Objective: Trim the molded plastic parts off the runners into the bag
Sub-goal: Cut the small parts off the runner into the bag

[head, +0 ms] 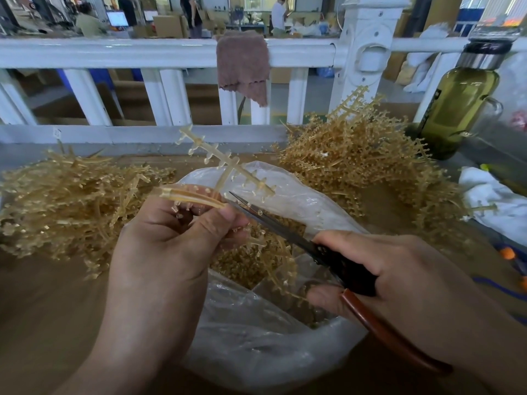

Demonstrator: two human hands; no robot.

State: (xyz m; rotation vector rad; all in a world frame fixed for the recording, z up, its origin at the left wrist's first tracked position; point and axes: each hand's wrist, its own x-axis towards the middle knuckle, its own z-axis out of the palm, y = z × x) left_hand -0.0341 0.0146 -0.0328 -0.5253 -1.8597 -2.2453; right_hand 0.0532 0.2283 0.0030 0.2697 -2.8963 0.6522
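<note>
Left hand (pixel 168 240): closed around a runner (pixel 228 169), thumb and fingers pinching its stem; the branched end, small parts along it, stands up over the bag.
Right hand (pixel 399 275): closed on the scissors (pixel 322 249), fingers wrapped on the red-brown handles.
Scissors: blades appear nearly together, tips just beside the runner stem by the left thumb.
Bag (pixel 271 337): clear plastic, mouth open, at the table's near edge below both hands; amber pieces lie inside.
Left pile (pixel 71 201): amber runners heaped toward the table's left edge.
Right pile (pixel 365 166): taller heap of runners toward the far right corner.
Bottle (pixel 459 109): green, upright, at the far right edge.
Cloth (pixel 242 64): brown, hanging over the white railing (pixel 114 52) behind the table (pixel 51 303).
</note>
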